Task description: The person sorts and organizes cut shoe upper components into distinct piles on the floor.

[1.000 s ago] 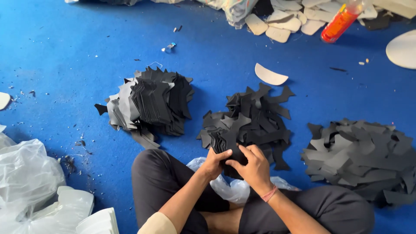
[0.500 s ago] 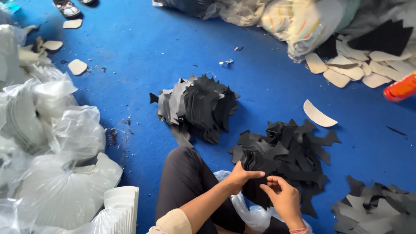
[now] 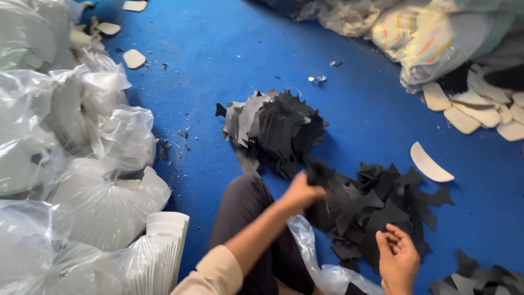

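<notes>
I sit cross-legged on a blue floor. My left hand point(image 3: 299, 192) is blurred by motion and grips a black cut piece point(image 3: 320, 171) between the middle black pile point(image 3: 382, 210) and the left grey-black pile point(image 3: 275, 128). Held low at the near edge of the middle pile, my right hand point(image 3: 398, 258) has its fingers loosely spread with nothing in them. The corner of a third dark pile point(image 3: 480, 278) shows at the bottom right.
Clear plastic bags point(image 3: 71, 158) stuffed with pale pieces fill the left side, with a stack of white pieces point(image 3: 164, 240) by my knee. A crumpled plastic bag point(image 3: 319, 262) lies by my legs. Beige sole shapes point(image 3: 475, 112) and a white curved piece point(image 3: 431, 164) lie to the right.
The view has swung left. My left hand has lifted a black piece off the middle pile and moved it toward the left pile. My right hand has let go and dropped lower.
</notes>
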